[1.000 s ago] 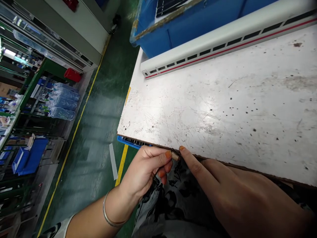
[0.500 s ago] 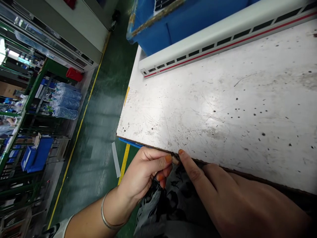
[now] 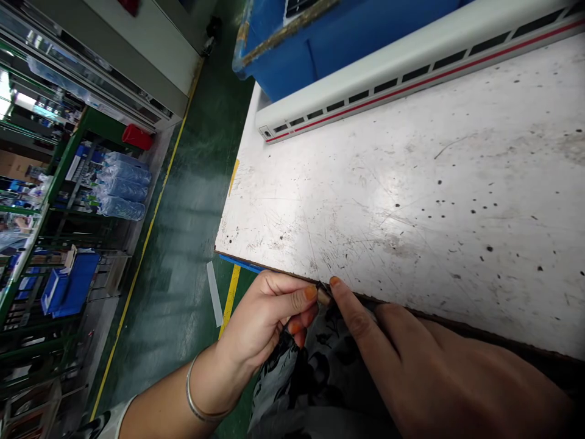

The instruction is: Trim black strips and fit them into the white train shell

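My left hand (image 3: 269, 317) is closed at the front edge of the white table (image 3: 320, 201), its thumb and index finger pinching a small brownish piece (image 3: 324, 296). A dark bit shows at the top of that piece, and its exact kind is too small to tell. My right hand (image 3: 411, 360) comes in from the right with its index fingertip against the far side of the piece. The other right fingers curl under; the thumb, and anything it grips, is hidden. Across the table lies a long white model train car (image 3: 393, 79) with dark windows and a red stripe.
A blue plastic bin (image 3: 292, 61) stands behind the train car. Left of the table runs a green floor (image 3: 178, 183) with yellow lines. Farther left are a shelving rack (image 3: 59, 164), plastic-wrapped bundles (image 3: 121, 189), a red bucket (image 3: 137, 137) and blue bins (image 3: 73, 283).
Both hands keep the same hold on the small piece. The view has shifted very slightly.
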Demonstrator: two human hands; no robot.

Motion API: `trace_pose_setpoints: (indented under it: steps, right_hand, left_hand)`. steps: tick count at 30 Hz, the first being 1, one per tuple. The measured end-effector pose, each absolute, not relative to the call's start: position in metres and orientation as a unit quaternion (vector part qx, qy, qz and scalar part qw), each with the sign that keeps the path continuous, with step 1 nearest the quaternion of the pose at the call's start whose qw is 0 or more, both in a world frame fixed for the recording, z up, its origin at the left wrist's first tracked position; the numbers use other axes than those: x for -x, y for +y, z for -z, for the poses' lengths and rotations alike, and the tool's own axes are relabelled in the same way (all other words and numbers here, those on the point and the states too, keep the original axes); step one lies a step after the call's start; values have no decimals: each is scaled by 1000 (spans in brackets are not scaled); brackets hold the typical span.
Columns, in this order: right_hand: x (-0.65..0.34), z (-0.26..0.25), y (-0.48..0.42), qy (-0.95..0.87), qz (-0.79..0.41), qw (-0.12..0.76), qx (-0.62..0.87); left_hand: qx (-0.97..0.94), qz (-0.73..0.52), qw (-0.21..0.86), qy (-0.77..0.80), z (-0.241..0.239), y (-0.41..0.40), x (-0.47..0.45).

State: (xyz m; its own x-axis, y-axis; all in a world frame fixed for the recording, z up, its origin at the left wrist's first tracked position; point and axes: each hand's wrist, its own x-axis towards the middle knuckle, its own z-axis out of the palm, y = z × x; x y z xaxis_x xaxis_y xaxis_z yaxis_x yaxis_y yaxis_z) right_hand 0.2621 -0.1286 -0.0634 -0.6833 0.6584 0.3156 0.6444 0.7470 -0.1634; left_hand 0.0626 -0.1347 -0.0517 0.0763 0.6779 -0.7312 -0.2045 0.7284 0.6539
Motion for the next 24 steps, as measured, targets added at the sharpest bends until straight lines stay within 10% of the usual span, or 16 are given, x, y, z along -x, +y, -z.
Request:
trace_pose_setpoints:
  steps: [24]
  right_hand:
    - [-261, 65, -129, -915, -8, 189, 355]
  left_hand:
    - [-188, -319, 700, 611, 50, -133, -65]
